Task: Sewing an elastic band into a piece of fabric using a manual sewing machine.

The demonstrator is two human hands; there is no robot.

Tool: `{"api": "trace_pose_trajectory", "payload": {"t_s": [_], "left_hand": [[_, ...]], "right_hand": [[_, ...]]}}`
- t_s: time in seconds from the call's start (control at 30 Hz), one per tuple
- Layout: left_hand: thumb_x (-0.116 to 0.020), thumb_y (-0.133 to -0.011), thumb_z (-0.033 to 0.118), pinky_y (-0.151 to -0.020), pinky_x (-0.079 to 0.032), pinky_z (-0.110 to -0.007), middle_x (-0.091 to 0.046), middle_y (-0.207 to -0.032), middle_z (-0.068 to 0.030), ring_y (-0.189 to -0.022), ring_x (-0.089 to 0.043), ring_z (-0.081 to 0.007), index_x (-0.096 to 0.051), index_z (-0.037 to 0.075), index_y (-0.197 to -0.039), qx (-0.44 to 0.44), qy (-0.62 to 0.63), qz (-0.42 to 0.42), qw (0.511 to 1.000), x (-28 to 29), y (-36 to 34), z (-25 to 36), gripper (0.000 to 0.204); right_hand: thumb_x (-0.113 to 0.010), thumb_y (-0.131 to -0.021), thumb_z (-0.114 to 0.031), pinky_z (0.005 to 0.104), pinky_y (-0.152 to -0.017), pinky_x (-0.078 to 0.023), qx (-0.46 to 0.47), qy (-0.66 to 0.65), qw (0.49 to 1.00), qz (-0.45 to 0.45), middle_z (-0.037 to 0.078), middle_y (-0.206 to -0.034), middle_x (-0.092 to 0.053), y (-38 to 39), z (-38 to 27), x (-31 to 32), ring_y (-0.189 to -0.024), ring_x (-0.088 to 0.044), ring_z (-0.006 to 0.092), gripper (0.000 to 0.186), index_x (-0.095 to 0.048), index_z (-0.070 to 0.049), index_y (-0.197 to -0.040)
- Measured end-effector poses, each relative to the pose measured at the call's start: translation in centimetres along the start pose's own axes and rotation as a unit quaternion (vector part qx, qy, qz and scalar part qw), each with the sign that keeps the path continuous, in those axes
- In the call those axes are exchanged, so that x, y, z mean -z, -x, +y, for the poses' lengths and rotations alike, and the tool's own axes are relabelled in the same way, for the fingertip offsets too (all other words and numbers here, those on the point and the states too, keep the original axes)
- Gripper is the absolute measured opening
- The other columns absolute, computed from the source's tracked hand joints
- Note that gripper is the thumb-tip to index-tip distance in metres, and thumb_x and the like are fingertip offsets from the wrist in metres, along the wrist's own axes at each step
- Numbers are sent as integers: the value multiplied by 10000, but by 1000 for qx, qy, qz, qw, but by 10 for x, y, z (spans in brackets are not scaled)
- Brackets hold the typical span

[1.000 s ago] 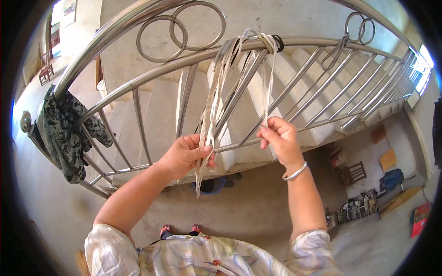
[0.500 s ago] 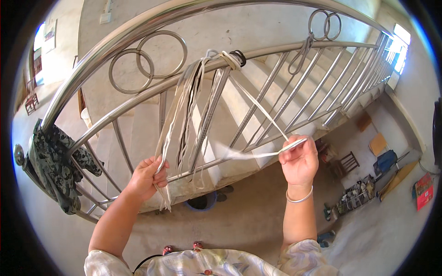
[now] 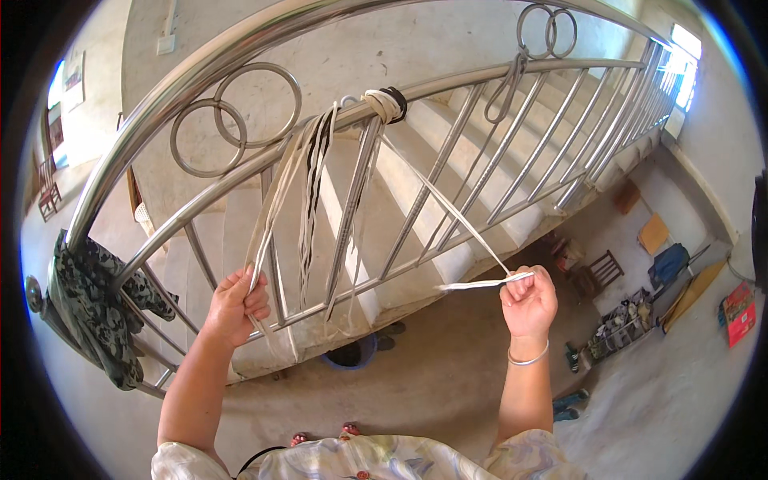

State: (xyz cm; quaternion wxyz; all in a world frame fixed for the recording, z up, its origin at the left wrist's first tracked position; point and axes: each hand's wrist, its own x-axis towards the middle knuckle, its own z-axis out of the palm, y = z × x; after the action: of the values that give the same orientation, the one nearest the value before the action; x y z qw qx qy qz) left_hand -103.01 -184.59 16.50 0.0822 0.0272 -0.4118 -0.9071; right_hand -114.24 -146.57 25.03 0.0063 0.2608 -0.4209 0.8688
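Observation:
Several white, beige and black cords [image 3: 314, 188] are looped over the lower rail of a metal stair railing [image 3: 456, 76] and hang down in front of the bars. Beside them, a wrapped knot of white and black cord [image 3: 384, 104] sits around that rail. My left hand [image 3: 236, 302] is closed on a beige and white strand at the left of the hanging bundle, with loose ends below the fist. From the knot, a white cord [image 3: 450, 206] runs taut down to my right hand [image 3: 530, 304], which pinches it. A short free end points left from those fingers.
A camouflage garment [image 3: 96, 304] hangs over the railing's left end. Concrete stairs [image 3: 480, 208] rise behind the bars. Under them stand a blue basin [image 3: 352, 352], a wooden chair [image 3: 606, 270] and a shoe rack [image 3: 620, 330]. A grey cord [image 3: 506, 92] hangs farther right.
My left hand has drawn slightly left and down with its strand. The right hand has shifted a little right and lower, and its blurred free cord end is now straight and sharp.

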Motion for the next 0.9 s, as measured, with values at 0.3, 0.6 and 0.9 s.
{"api": "trace_pose_trajectory", "payload": {"t_s": [0.3,0.6,0.9], "left_hand": [[-475,-877,279,-422,-243,-205,-278,-501,53,-430,-252,-56,-489,68,-766,-5,9,2,1000,5,-2,3,239],[-474,-880,258,-431,-248,-200,-274,-513,60,-443,-250,-49,-480,67,-762,-6,17,9,1000,9,-4,5,225],[-460,-884,246,-415,-244,-187,-277,-515,63,-436,-257,-41,-470,91,-765,-10,-11,-3,1000,14,-12,0,195]], "right_hand": [[-474,-799,-188,215,-409,-273,-16,-60,995,79,-15,-534,-332,9,-10,39,-480,-287,91,229,-409,-97,-600],[-447,-796,-151,202,-345,-238,25,-137,954,266,-37,-465,-300,44,-59,126,-395,-252,80,237,-412,-116,-563],[-453,-750,-147,207,-327,-171,81,-86,872,475,-65,-442,-234,140,-100,246,-358,-170,69,218,-354,-170,-557]]}}
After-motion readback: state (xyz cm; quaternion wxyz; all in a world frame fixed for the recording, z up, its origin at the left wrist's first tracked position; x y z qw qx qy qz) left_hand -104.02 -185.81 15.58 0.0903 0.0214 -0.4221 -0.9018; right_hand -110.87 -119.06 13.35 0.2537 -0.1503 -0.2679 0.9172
